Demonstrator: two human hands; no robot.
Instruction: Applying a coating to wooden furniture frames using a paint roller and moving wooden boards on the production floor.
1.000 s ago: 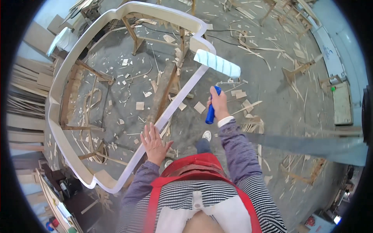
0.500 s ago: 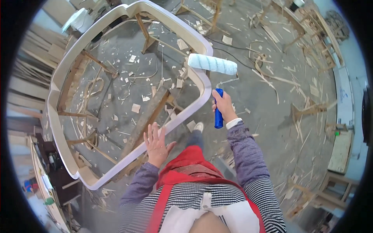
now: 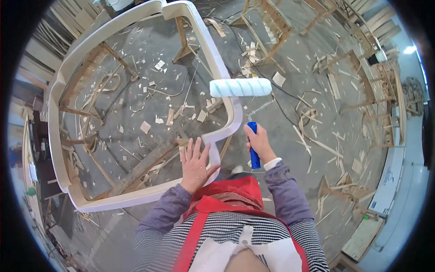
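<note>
My right hand (image 3: 259, 143) is closed round the blue handle of a paint roller (image 3: 240, 88). Its white sleeve with pale blue stripes lies across the upper edge of a large curved wooden frame (image 3: 131, 200); whether it touches the edge I cannot tell. Pale wood shows on the frame's inner wall, and its upper edge looks whitish lilac. Fingers spread, my left hand (image 3: 195, 167) is at the near corner of the frame, beside its inward step, holding nothing. Contact between palm and edge cannot be made out.
Wooden trestles (image 3: 183, 47) stand inside and around the frame. Wood scraps (image 3: 145, 127) and thin strips litter the concrete floor. A dark cable (image 3: 283, 115) runs along the floor on the right. Boards (image 3: 63, 27) are stacked at the far left, and a white bucket (image 3: 118, 3) is at the back.
My view has shifted along the frame. The roller's sleeve now sits further left over the frame's edge. My left hand, still spread, is now nearer the inward step.
</note>
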